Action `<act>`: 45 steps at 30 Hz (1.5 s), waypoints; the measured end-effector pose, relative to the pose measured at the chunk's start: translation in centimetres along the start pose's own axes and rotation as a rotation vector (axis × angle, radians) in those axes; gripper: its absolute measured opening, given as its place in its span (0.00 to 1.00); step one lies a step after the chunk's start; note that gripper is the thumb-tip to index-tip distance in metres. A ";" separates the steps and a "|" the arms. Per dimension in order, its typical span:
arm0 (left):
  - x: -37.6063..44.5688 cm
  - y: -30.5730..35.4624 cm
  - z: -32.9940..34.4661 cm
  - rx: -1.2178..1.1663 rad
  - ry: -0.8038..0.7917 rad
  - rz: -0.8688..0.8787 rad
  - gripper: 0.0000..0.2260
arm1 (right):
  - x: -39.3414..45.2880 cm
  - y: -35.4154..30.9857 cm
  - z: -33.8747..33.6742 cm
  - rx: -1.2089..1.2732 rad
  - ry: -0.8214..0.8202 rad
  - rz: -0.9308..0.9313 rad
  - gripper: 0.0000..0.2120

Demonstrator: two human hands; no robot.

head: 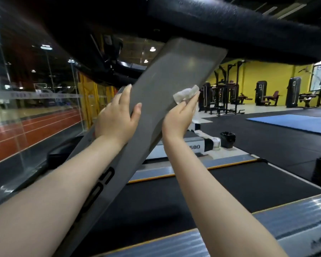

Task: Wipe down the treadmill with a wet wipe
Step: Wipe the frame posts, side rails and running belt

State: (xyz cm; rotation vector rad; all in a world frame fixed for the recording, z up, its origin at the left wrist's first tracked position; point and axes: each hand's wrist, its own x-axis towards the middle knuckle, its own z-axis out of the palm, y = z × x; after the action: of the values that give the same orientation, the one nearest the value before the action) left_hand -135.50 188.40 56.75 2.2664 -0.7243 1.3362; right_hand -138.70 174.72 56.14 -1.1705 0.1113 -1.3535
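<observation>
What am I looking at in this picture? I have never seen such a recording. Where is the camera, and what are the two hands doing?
The single picture comes from a camera worn on a person's head, looking forward and down, so you see that person's own arms. The place is a gym. The grey slanted panel is the upright post of a treadmill; its black running belt lies below and a black padded handrail passes above. The left hand holds the post's edge, thumb on the front face. The right hand pinches a crumpled white wet wipe against the post's right edge. Further back stand a small black bin, a blue mat and weight machines.
</observation>
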 end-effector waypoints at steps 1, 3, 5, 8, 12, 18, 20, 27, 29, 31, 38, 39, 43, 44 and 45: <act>0.1 -0.1 0.0 0.001 -0.005 0.007 0.26 | -2.7 1.0 -0.1 -0.015 -0.044 0.012 0.26; 0.4 -0.6 0.0 -0.025 -0.022 0.040 0.27 | -7.9 2.9 -0.1 -0.051 -0.107 0.017 0.26; 0.7 -1.3 0.1 -0.107 -0.079 0.077 0.28 | -12.0 4.8 -0.3 -0.031 -0.134 0.100 0.26; 1.0 -2.2 -0.6 -0.253 -0.176 0.116 0.28 | -17.9 7.3 -0.8 -0.006 -0.254 0.320 0.24; -2.0 -4.4 -2.7 -0.359 -0.203 0.177 0.28 | -22.6 9.8 -2.6 0.003 -0.478 0.484 0.21; -13.3 -14.2 -3.3 -0.372 -0.311 -0.220 0.24 | -19.8 9.9 -1.7 0.055 -0.272 0.384 0.18; -17.2 -17.1 -3.3 -0.372 -0.307 -0.341 0.21 | -22.0 10.5 -1.6 -0.033 -0.340 0.425 0.17; -29.0 -23.0 -1.8 -0.303 -0.288 -0.442 0.19 | -29.8 16.6 -2.3 -0.126 -0.759 0.794 0.13; -30.4 -24.7 -1.5 -0.254 -0.229 -0.475 0.18 | -30.0 17.1 -2.6 -0.051 -0.837 0.854 0.14; -32.0 -26.3 -1.1 -0.243 -0.169 -0.557 0.17 | -30.8 18.0 -3.7 -0.029 -0.930 0.859 0.13; -35.5 -27.2 2.3 -0.064 0.076 -0.494 0.20 | -35.9 24.5 -6.5 -0.406 -1.180 0.608 0.20; -35.6 -27.3 2.7 -0.030 0.110 -0.478 0.21 | -36.8 26.0 -6.4 -0.462 -1.215 0.591 0.22; -36.0 -28.0 3.6 0.021 0.213 -0.413 0.21 | -39.9 32.0 -4.8 -0.630 -1.388 0.396 0.25; -36.2 -28.0 3.7 0.032 0.230 -0.394 0.21 | -40.7 33.2 -4.3 -0.664 -1.420 0.325 0.25; -36.2 -28.2 3.9 0.045 0.245 -0.378 0.21 | -41.6 34.4 -3.9 -0.692 -1.454 0.283 0.26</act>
State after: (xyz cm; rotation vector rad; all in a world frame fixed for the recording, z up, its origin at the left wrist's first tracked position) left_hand -130.16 216.32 20.52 2.0864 -0.1733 1.4139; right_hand -130.10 197.77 7.92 -2.3490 -0.3202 0.0543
